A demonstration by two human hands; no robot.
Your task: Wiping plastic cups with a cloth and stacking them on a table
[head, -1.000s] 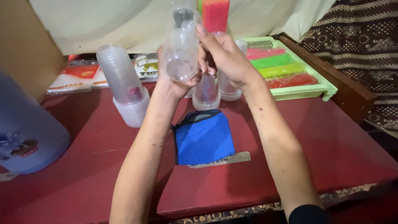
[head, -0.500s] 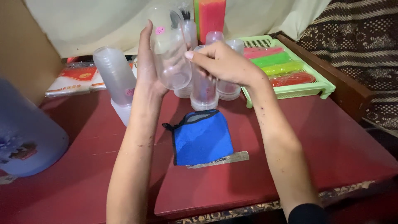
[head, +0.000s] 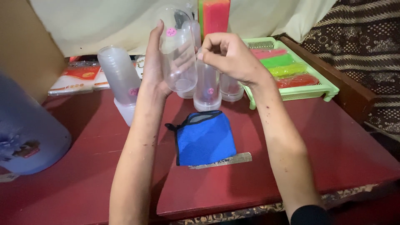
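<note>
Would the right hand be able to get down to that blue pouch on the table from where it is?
Probably yes. The right hand is raised and closed in a loose fist beside the clear cup that the left hand holds. The blue pouch lies in the open just below, between the forearms, with nothing on it.

Flat red-and-white packets point(head: 81, 77) at the table's back left; small round pink sticker point(head: 171, 31) on the held clear cup point(head: 178, 54)

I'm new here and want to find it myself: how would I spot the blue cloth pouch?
Start at the red table. Near its front edge, between the person's two forearms, lies the blue cloth pouch, flat, with dark trim. Everything close behind it is clear plastic and upright; this is the only soft blue thing.
</note>
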